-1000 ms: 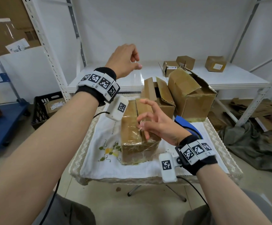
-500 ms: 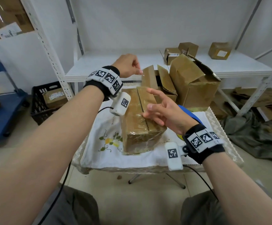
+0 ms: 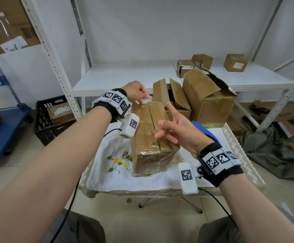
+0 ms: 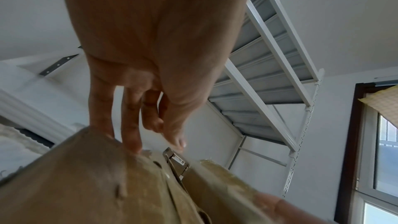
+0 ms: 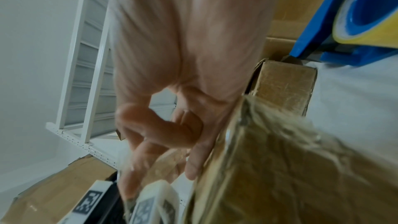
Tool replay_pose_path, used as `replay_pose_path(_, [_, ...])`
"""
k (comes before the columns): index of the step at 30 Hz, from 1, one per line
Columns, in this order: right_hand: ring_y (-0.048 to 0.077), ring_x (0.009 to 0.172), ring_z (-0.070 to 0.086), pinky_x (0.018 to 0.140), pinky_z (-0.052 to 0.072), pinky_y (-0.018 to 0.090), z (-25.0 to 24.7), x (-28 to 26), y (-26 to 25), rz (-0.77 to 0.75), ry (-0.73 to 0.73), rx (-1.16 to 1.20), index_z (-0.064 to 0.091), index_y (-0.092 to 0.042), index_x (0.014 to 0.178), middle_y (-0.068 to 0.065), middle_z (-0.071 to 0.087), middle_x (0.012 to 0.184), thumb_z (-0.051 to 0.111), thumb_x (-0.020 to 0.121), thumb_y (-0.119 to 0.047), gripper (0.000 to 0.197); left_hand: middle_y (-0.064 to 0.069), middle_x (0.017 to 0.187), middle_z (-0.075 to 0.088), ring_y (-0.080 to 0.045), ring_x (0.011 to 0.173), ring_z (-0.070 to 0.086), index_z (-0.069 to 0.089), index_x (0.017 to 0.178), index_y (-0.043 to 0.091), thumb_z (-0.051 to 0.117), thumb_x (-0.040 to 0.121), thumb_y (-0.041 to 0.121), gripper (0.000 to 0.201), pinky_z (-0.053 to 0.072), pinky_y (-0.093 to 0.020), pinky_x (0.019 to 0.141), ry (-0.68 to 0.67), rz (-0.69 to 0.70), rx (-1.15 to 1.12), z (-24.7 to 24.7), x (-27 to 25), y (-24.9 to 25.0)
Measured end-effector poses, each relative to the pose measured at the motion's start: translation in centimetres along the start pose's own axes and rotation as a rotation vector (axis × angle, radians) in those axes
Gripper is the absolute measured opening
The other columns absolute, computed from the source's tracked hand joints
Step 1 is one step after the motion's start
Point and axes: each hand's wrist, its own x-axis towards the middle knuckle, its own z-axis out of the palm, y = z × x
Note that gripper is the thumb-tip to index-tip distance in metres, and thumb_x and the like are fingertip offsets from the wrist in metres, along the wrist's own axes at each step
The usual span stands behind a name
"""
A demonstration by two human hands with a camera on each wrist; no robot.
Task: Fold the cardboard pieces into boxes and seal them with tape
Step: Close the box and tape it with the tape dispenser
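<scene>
A closed brown cardboard box [image 3: 149, 142] with glossy tape over it lies on the white embroidered cloth of the small table [image 3: 118, 176]; a seam runs along its top. My left hand [image 3: 137, 92] reaches to the box's far left corner, and its straight fingertips [image 4: 134, 147] touch the far top edge of the box [image 4: 86, 185]. Just above the near half of the top hovers my right hand [image 3: 169, 128], fingers spread and holding nothing; the box [image 5: 280, 168] fills the space beside that hand [image 5: 161, 134]. A blue tape dispenser [image 3: 207, 134] with a yellow roll [image 5: 355, 23] lies behind my right wrist.
Two open cardboard boxes, one smaller [image 3: 170, 97] and one larger [image 3: 207, 99], stand behind the closed box. A white metal shelf [image 3: 125, 76] carries three small boxes [image 3: 184, 67]. A black crate [image 3: 51, 118] and a blue cart [image 3: 2, 132] sit at left; dark cloth [image 3: 274, 155] lies on the floor at right.
My left hand has come down from up in the air to the box's far edge. My right hand has lifted slightly and spread over the box top.
</scene>
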Motion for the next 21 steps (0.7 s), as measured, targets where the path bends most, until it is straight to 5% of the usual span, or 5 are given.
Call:
replay_pose_path(6, [0.010,0.041,0.045,0.120,0.019,0.067,0.1,0.0,-0.1,0.029,0.007,0.018,-0.009,-0.028,0.162,0.018,0.076,0.085,0.066,0.096,-0.011,0.101,-0.004,0.090,0.067,-0.016,0.078,0.068,0.065,0.087,0.013,0.070,0.095,0.025,0.016,0.057,-0.029,0.069,0.002,0.000,0.015,0.5,0.2,0.3])
replay_pose_path(11, [0.012,0.047,0.050,0.112,0.042,0.051,0.7,-0.2,-0.8,0.033,0.031,0.048,-0.006,-0.028,0.162,0.016,0.076,0.085,0.059,0.098,-0.008,0.094,-0.005,0.094,0.068,-0.017,0.078,0.069,0.064,0.085,0.013,0.070,0.095,0.024,0.016,0.058,-0.028,0.066,0.024,-0.012,0.008,0.5,0.2,0.1])
replay_pose_path(14, [0.024,0.077,0.068,0.104,0.053,0.041,1.0,-0.1,-0.7,0.007,0.028,0.139,-0.004,-0.028,0.162,0.017,0.075,0.087,0.056,0.099,-0.002,0.091,-0.002,0.104,0.067,-0.015,0.074,0.069,0.062,0.089,0.011,0.067,0.097,0.022,0.015,0.058,-0.029,0.066,0.048,-0.009,-0.027,0.5,0.1,-0.4])
replay_pose_path(17, [0.035,0.104,0.065,0.093,0.058,0.033,1.6,-0.2,-0.8,0.001,0.004,0.157,-0.003,-0.027,0.163,0.016,0.075,0.092,0.055,0.099,-0.003,0.089,-0.004,0.113,0.065,-0.015,0.073,0.070,0.059,0.093,0.010,0.063,0.100,0.022,0.014,0.059,-0.033,0.068,0.067,-0.010,-0.069,0.3,-0.2,-0.7])
replay_pose_path(21, [0.025,0.092,0.071,0.096,0.057,0.039,1.9,0.0,-0.6,-0.010,0.003,0.197,-0.001,-0.025,0.162,0.017,0.075,0.096,0.055,0.098,-0.003,0.089,-0.006,0.119,0.065,-0.020,0.080,0.070,0.055,0.089,0.013,0.053,0.105,0.023,0.019,0.061,-0.045,0.081,0.041,-0.016,-0.114,0.0,-0.7,-0.5])
